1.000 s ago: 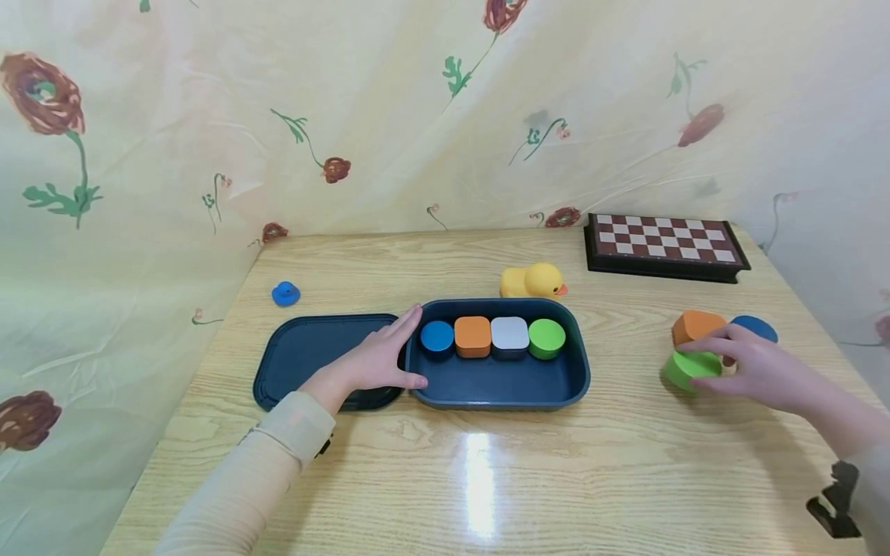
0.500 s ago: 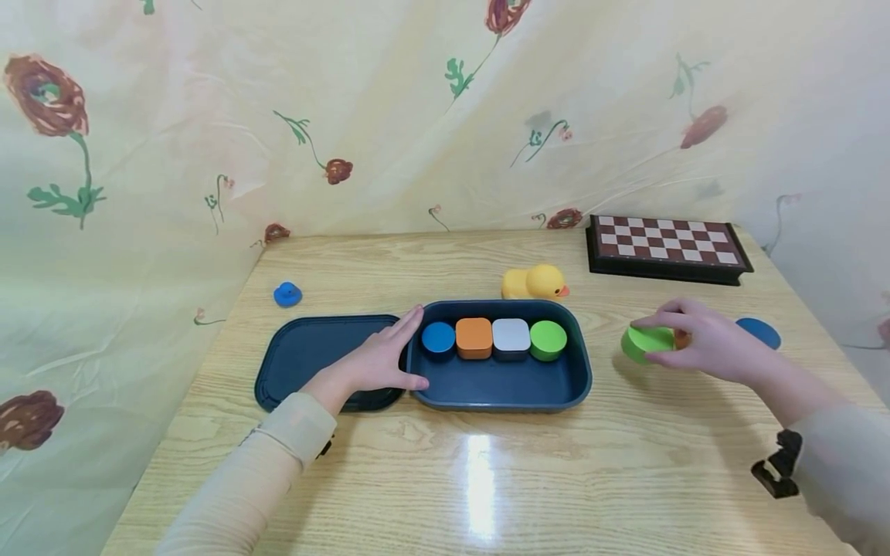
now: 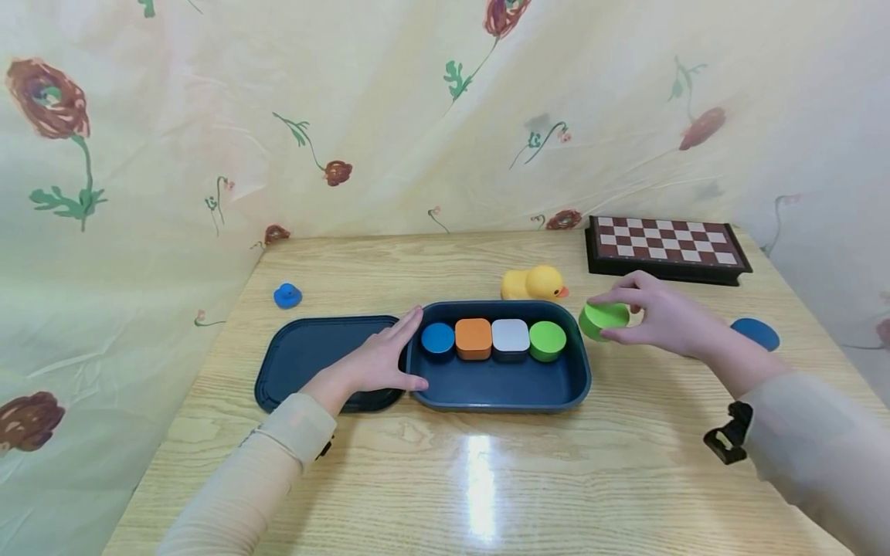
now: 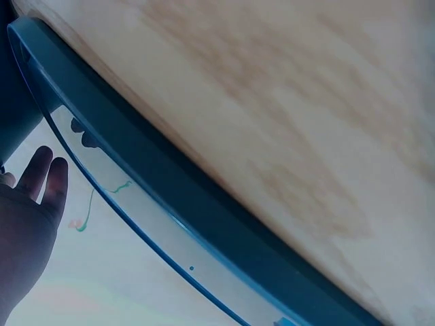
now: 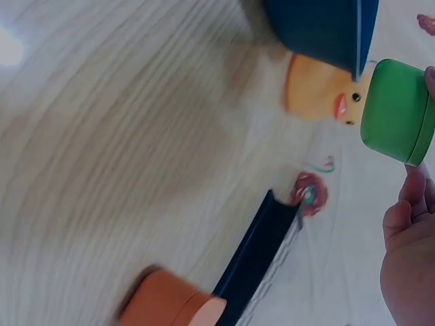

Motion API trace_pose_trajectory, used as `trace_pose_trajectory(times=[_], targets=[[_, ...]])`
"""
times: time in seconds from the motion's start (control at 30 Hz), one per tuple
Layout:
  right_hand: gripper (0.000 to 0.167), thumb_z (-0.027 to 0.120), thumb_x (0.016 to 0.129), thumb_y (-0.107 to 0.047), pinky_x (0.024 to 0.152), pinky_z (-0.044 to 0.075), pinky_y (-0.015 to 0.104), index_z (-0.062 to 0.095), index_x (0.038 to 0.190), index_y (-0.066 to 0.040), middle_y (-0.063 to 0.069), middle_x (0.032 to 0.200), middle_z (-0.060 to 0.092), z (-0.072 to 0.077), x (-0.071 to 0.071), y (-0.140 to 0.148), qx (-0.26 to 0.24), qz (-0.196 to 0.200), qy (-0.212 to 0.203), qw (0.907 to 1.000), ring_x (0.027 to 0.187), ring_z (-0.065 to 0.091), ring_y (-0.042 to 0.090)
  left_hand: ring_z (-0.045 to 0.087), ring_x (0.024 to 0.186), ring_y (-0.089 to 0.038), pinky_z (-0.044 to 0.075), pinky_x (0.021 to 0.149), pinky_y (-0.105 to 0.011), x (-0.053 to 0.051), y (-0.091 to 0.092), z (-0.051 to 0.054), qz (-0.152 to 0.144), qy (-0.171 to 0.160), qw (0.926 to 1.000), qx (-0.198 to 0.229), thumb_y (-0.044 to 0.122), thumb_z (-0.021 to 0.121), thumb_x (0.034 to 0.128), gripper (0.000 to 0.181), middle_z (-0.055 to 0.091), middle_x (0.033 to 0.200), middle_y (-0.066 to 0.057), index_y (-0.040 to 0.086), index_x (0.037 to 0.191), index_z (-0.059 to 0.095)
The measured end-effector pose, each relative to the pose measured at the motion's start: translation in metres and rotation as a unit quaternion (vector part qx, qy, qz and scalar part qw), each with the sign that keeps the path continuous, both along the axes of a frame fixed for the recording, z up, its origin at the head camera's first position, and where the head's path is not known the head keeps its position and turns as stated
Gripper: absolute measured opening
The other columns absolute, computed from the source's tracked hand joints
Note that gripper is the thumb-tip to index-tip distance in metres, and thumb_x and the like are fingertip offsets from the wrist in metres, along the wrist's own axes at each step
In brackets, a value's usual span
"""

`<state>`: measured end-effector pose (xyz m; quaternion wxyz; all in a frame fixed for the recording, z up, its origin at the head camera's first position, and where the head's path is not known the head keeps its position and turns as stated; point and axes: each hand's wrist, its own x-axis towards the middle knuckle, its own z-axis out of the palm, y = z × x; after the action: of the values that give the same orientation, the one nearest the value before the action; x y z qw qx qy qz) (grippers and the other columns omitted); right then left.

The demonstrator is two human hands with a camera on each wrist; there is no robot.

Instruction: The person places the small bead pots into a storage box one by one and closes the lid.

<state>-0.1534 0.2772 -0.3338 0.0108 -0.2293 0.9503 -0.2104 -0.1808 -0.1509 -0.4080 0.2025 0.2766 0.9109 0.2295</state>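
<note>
A dark blue tray [image 3: 501, 395] holds a row of a blue round container [image 3: 438, 340], an orange square one [image 3: 473, 338], a white square one [image 3: 511, 337] and a green round one [image 3: 548, 340]. My left hand [image 3: 375, 359] rests at the tray's left edge with fingers spread. Just right of the tray, my right hand [image 3: 657, 313] pinches another green container [image 3: 599, 320] between thumb and fingers, raised over the table. In the right wrist view, that green container [image 5: 397, 112] hangs at the fingertips of the right hand [image 5: 418, 251].
A dark lid [image 3: 313, 359] lies left of the tray. Behind stand a yellow duck [image 3: 531, 283], a small blue duck [image 3: 287, 295] and a checkered board [image 3: 667, 247]. At the right is a blue container [image 3: 755, 333]; an orange one [image 5: 166, 299] shows in the right wrist view.
My right hand has carried the green container leftward from beside the orange and blue ones to the tray's right edge. My left hand has stayed in place.
</note>
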Motion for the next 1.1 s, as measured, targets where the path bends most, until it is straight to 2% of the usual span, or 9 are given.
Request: trace_pose_trajectory(times=[0.3, 0.6, 0.77, 1.1], targets=[[0.041, 0.078, 0.077, -0.026, 0.065, 0.046, 0.031, 0.069, 0.115, -0.013, 0.01, 0.108, 0.05, -0.002, -0.011, -0.036, -0.024, 0.06, 0.023, 0.9977, 0.081, 0.051, 0.018, 0.009, 0.139, -0.039, 0.011, 0.106, -0.061, 0.0, -0.001, 0.0, -0.001, 0.001, 1.0, -0.001, 0.056, 0.067, 0.079, 0.109, -0.013, 0.155, 0.012, 0.03, 0.149, -0.012], [0.041, 0.077, 0.077, -0.028, 0.065, 0.043, 0.03, 0.068, 0.115, -0.015, 0.013, 0.11, 0.05, -0.003, -0.015, -0.086, -0.02, 0.092, -0.012, 0.9954, 0.075, 0.05, 0.017, 0.009, 0.14, -0.039, 0.011, 0.107, -0.06, 0.0, -0.001, 0.001, -0.003, 0.002, 1.0, 0.001, 0.056, 0.067, 0.0785, 0.109, -0.012, 0.155, 0.01, 0.029, 0.149, -0.012], [0.042, 0.076, 0.078, -0.031, 0.068, 0.043, 0.03, 0.067, 0.117, -0.017, 0.013, 0.114, 0.049, -0.007, -0.017, -0.11, -0.028, 0.108, -0.038, 0.993, 0.078, 0.051, 0.017, 0.01, 0.139, -0.04, 0.011, 0.107, -0.06, 0.001, -0.002, 0.002, -0.006, 0.005, 1.0, 0.001, 0.056, 0.068, 0.0781, 0.11, -0.011, 0.156, 0.009, 0.028, 0.15, -0.011], [0.053, 0.076, 0.077, -0.036, 0.067, 0.044, 0.027, 0.063, 0.123, -0.014, 0.005, 0.111, 0.05, -0.018, -0.019, -0.141, -0.038, 0.14, -0.043, 0.9885, 0.075, 0.051, 0.014, 0.008, 0.14, -0.036, 0.012, 0.107, -0.059, -0.001, -0.001, 0.002, -0.012, 0.004, 0.9999, 0.002, 0.064, 0.065, 0.0753, 0.113, -0.011, 0.156, 0.008, 0.027, 0.15, -0.011]])
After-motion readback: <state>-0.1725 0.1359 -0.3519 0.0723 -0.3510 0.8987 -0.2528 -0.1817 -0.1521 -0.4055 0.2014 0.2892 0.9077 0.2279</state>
